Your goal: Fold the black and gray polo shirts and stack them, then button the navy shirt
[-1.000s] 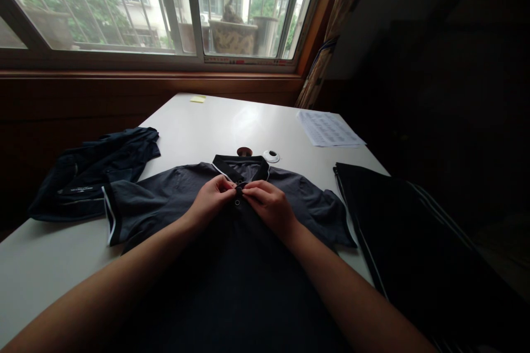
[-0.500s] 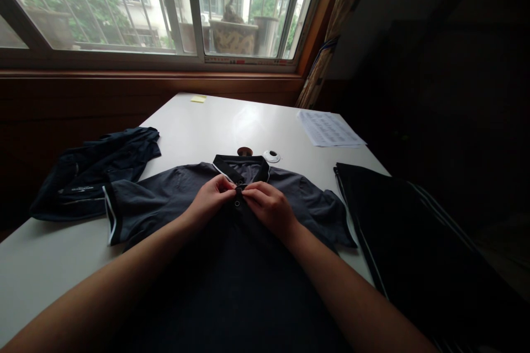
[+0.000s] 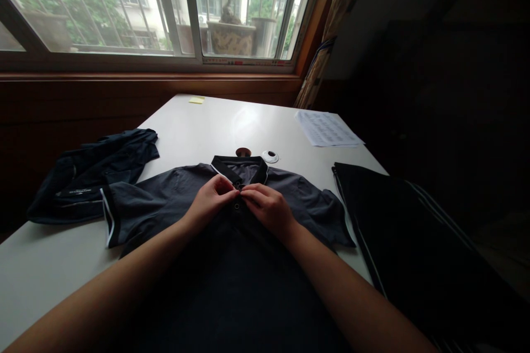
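Main risk, judged: slip at the front opening of the shirt, since the fingertips work on a very small patch of dark cloth and any small part there could slide out of the pinch. Dark-on-dark fabric in weak light makes misplacing an edge likely too; the two front edges could end up uneven if the hands pull unequally. Too hard a tug could drag the collar askew or ruck the shoulders, as nothing visible pins the shirt down apart from the hands. The right sleeve side lies close by the dark garment, so a sideways shift could bunch the two together. Pose: left hand and right hand come in from either side, forearms angled inward over the shirt, fingertips meeting just below the collar. Both hands narrow, thumb and fingers pinching shirt cloth at the opening; exactly what sits between the tips is hidden, can't tell. One button shows just below the fingertips. Shirt lies front up, collar toward the window, sleeves out to both sides, on the worktop. Crumpled clothing sits by the left sleeve; white ring lies just beyond the collar.
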`<state>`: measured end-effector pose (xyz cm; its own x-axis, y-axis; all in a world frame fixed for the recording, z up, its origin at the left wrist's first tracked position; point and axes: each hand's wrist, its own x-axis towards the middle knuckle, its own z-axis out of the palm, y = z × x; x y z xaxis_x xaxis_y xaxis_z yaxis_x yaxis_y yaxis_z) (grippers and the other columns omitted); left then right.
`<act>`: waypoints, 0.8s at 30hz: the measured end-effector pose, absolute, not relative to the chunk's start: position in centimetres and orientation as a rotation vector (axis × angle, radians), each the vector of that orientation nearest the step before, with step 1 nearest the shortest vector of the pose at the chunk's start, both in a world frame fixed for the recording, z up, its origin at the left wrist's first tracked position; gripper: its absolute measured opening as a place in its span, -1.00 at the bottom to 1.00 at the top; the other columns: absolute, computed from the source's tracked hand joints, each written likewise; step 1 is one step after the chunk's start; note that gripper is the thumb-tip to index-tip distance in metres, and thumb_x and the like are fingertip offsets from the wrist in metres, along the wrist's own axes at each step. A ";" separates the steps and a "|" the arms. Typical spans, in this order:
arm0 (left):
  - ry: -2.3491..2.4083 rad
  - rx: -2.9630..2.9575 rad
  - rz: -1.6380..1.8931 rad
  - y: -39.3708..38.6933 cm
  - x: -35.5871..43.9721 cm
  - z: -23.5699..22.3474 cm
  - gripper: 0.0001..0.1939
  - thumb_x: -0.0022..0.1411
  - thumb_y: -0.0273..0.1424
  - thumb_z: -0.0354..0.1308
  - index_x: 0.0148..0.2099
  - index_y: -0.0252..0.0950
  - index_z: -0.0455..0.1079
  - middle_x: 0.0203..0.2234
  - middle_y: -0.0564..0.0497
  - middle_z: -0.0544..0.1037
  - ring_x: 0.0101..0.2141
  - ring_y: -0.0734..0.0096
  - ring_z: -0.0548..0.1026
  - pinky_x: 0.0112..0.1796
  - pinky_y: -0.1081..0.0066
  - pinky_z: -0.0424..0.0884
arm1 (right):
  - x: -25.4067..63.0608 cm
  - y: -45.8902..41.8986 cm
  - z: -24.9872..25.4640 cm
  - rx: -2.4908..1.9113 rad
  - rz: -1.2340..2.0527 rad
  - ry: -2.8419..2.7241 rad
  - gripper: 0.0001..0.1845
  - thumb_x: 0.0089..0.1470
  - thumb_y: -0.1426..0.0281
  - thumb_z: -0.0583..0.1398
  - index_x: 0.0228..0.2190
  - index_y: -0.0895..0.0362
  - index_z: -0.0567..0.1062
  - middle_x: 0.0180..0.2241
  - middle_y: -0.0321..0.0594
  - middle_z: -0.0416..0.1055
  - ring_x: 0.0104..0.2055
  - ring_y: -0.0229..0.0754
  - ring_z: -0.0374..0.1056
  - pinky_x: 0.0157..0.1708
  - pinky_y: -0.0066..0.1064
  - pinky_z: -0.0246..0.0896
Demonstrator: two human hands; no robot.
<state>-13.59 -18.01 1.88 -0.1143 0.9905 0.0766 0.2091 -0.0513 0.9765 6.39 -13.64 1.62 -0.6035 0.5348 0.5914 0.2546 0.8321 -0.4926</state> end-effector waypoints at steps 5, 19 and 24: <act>1.392 1.377 1.220 -18.0 -13.7 2.0 -0.76 0.12 -0.21 0.33 -0.28 -0.26 0.47 -0.39 0.03 0.57 -0.35 0.35 0.50 -0.31 0.39 0.39 | 6.4 -13.6 1.6 -0.580 0.470 -2.238 -0.75 0.27 0.46 0.16 -0.08 0.00 0.57 -0.09 -0.17 0.53 -0.06 -0.14 0.48 -0.02 -0.29 0.44; 1.451 1.461 1.241 -18.3 -13.6 2.0 -0.77 0.19 -0.21 0.27 -0.20 -0.25 0.50 -0.33 0.00 0.59 -0.28 0.28 0.53 -0.23 0.35 0.43 | 6.4 -13.6 1.6 -0.565 0.453 -2.255 -0.72 0.25 0.47 0.17 -0.05 0.00 0.56 -0.04 -0.16 0.52 -0.01 -0.11 0.48 0.03 -0.24 0.44; 1.483 1.505 1.253 -18.4 -13.4 1.8 -0.75 0.18 -0.17 0.28 -0.21 -0.24 0.47 -0.36 0.02 0.58 -0.33 0.31 0.52 -0.29 0.38 0.42 | 6.4 -13.7 1.6 -0.551 0.435 -2.270 -0.70 0.24 0.48 0.17 -0.03 0.00 0.55 -0.04 -0.15 0.52 -0.01 -0.10 0.48 0.02 -0.23 0.45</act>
